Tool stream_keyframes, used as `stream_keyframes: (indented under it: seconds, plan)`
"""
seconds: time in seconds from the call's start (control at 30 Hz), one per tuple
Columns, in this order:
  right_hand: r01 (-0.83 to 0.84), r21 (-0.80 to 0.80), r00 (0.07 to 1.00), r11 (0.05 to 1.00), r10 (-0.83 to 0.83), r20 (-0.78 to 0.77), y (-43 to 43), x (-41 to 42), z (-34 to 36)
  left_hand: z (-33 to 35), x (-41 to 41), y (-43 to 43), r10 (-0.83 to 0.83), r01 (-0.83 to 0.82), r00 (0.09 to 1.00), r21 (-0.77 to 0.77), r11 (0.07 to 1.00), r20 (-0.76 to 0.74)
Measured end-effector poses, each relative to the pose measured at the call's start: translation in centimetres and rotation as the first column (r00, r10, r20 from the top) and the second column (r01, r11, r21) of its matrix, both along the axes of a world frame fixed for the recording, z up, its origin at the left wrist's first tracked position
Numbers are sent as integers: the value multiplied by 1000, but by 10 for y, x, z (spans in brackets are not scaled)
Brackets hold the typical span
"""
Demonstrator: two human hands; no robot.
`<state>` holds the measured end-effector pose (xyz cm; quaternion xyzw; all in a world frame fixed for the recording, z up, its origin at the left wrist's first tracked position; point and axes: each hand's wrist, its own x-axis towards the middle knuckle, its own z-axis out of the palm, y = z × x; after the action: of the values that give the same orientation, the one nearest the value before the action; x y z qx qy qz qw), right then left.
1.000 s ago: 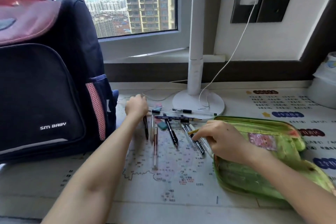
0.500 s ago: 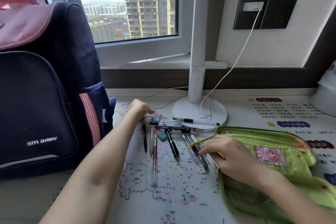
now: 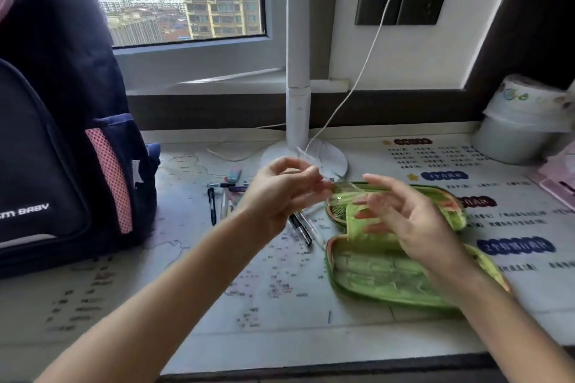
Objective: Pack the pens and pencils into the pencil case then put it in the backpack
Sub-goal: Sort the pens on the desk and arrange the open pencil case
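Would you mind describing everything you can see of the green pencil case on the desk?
The pencil case is light green, of what looks like soft fabric, with a darker green zipped edge and an orange-pink lining rim. It lies unzipped and spread open on the printed desk mat, right of the loose pens, just in front of the lamp base. A mesh pocket shows at its far left corner. The right hand hovers over it, hiding its middle; the left hand reaches its far edge. Motion blur hides any contact.
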<state>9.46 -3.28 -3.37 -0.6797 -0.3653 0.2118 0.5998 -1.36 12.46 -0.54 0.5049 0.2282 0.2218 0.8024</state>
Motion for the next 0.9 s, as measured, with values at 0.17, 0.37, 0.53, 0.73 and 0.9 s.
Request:
stream_keyframes:
  seconds: [0.17,0.37,0.53,0.73,0.9]
  plan:
    - [116,24,991,993,-114,-70,-47,12,2,-20,20,-55,-191,197,980,114,974,-61]
    - [170,-411,966,896,-68,251,-87,51,-13,-53,54,-33,235,308,874,858,411,-426]
    - [416,-489,735,767,33,677,-81,45,-39,-61,77,-38,268,422,832,867,264,-486]
    - [491,-265,540,830,-52,840,-88,41,-34,-41,71,-50,143,281,919,865,416,-367]
    - [548,59,501,834,-383,776,-105,41,-3,-33,29,-60,-367,674,691,739,17,-623]
